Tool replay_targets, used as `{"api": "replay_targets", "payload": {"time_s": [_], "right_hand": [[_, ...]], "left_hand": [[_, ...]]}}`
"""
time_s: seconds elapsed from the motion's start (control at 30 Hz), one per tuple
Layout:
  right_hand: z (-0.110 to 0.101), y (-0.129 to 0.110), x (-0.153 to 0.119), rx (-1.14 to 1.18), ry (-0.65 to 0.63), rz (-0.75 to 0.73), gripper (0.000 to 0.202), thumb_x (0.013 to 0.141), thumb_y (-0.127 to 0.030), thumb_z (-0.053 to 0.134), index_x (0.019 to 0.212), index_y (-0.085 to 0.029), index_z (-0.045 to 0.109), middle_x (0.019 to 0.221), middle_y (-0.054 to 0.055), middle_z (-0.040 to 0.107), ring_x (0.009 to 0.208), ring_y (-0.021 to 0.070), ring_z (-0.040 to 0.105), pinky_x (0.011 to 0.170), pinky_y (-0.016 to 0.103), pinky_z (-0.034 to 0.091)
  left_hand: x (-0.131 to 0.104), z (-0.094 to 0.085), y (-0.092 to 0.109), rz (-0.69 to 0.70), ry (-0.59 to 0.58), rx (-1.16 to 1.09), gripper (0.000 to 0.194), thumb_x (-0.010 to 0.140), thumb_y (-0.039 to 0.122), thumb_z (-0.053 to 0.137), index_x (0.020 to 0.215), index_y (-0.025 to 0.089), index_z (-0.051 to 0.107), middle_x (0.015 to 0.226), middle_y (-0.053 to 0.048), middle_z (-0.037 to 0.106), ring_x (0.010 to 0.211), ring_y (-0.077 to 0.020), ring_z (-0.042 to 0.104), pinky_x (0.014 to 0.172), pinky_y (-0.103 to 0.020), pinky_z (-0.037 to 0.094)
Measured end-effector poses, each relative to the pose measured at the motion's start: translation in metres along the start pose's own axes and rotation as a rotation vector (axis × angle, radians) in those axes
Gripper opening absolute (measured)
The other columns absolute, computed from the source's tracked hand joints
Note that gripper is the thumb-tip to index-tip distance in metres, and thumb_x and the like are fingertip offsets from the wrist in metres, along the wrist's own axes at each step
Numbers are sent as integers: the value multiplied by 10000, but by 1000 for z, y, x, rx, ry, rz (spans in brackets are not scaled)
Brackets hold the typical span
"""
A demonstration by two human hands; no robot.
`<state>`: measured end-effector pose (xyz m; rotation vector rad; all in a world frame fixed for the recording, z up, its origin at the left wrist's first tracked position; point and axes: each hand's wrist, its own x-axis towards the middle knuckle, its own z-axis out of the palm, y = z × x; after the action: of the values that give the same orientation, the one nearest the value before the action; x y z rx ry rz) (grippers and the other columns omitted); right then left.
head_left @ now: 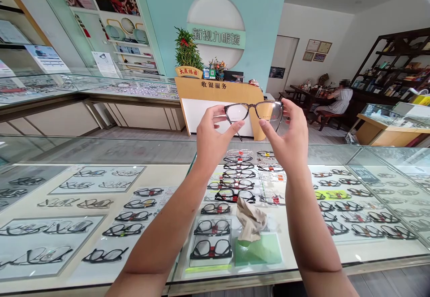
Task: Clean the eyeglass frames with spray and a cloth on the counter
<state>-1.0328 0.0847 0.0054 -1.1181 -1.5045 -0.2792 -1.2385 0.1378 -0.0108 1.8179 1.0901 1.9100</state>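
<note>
A pair of dark-framed glasses (251, 105) is held up in front of the camera, above the glass display case, its lenses upright and its temples pointing away. My left hand (217, 131) pinches the left side of the frame, thumb beneath the left lens. At the right side, my right hand (288, 129) grips the frame near the hinge, thumb at the lower edge of the right lens. Below, between my forearms, a crumpled beige cloth (250, 218) lies on the case beside a green sheet (258, 250).
Rows of glasses (237, 182) fill the glass display case (201, 272) on both sides of my arms. Beyond it stands a wooden counter (188, 92) with a leafy plant (188, 50). A seated person (341, 100) is at a dark table at the back right.
</note>
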Motion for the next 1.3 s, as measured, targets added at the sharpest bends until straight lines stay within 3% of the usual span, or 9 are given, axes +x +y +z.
{"api": "replay_targets", "payload": {"time_s": [0.2,0.4,0.5,0.63,0.73,0.9,1.07,1.3], "right_hand": [[0,1,1,0,-8,31,697,994,-638,753,1590,-343,544,1546,148,635,1364,387,632,1158,666,532],[-2,5,2,161,-88,101,717,969,-603,790,1593,-347,549,1597,134,642,1456,364,638,1147,603,588],[-1,7,5,266,-78,104,608,1003,-554,757,1550,-347,593,1575,124,670,1463,338,653,1127,569,616],[-2,9,9,367,0,93,474,1058,-545,671,1479,-328,667,1538,120,705,1454,310,674,1143,535,626],[-3,10,10,409,47,164,438,1062,-572,654,1397,-302,737,1450,116,762,1386,303,720,1150,539,627],[-5,12,11,437,27,231,453,1086,-613,616,1344,-285,792,1392,107,805,1316,287,758,1126,536,636],[-6,13,12,540,31,291,438,1035,-614,701,1295,-282,823,1370,89,819,1248,276,781,1085,501,647],[-7,15,14,654,-3,341,415,1000,-612,754,1244,-290,849,1297,84,836,1153,267,807,1036,472,651]], "left_hand": [[-1,1,-1,16,-7,31,561,869,444,949,1329,289,668,1310,-96,809,1176,-308,795,934,-472,623],[-3,-2,3,278,137,173,692,868,446,961,1453,303,620,1443,-117,710,1353,-331,702,1040,-482,610],[-2,-4,-1,341,154,178,753,878,485,949,1522,322,593,1488,-126,674,1414,-354,658,1072,-493,600],[2,-6,-9,370,146,157,836,886,549,931,1600,344,548,1518,-130,653,1442,-377,633,1083,-509,593],[3,-5,-13,388,155,162,831,868,600,931,1574,338,580,1520,-128,657,1447,-380,626,1084,-515,602],[2,-5,-10,392,149,158,777,883,617,909,1543,339,610,1531,-133,676,1447,-365,634,1058,-500,635],[2,-5,-6,329,126,162,805,859,644,919,1546,350,619,1530,-127,682,1482,-366,617,1069,-493,650],[6,-2,-15,464,118,102,788,949,695,805,1595,309,571,1518,-142,675,1444,-352,643,1063,-466,640]]}}
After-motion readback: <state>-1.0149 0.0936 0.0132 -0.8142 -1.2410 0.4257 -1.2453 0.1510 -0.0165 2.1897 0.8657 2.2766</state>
